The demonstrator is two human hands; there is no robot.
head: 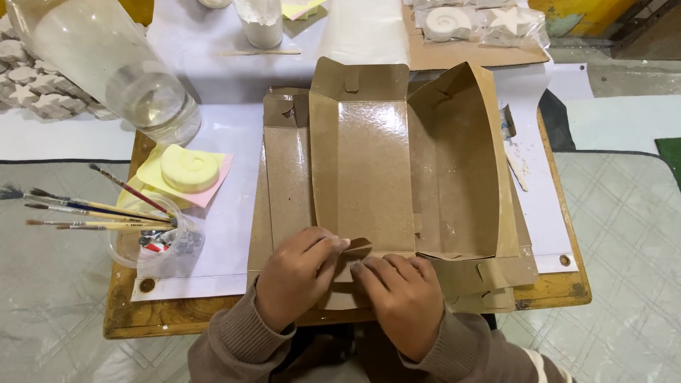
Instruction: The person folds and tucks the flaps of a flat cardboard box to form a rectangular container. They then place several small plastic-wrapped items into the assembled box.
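Left hand (298, 273) and right hand (401, 294) pinch the near end flap (357, 248) of a brown, glossy-lined, flat-folding cardboard box (376, 170), fingertips meeting to crease it. The box lies open just beyond, steadied on the wooden surface (560, 294). Left of the left hand, a clear cup of paintbrushes (152, 241); farther, a pale yellow spiral plaster cast (189, 169).

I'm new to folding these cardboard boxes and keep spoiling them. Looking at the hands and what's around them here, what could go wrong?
The left hand and right hand both pinch one small flap at the near edge of the half-folded box; a hard pull might tear or crease it.

The brushes lean out of a plastic cup beside the left hand; a sideways elbow could tip it.

The box's raised right wall looks unlocked and may flop open.
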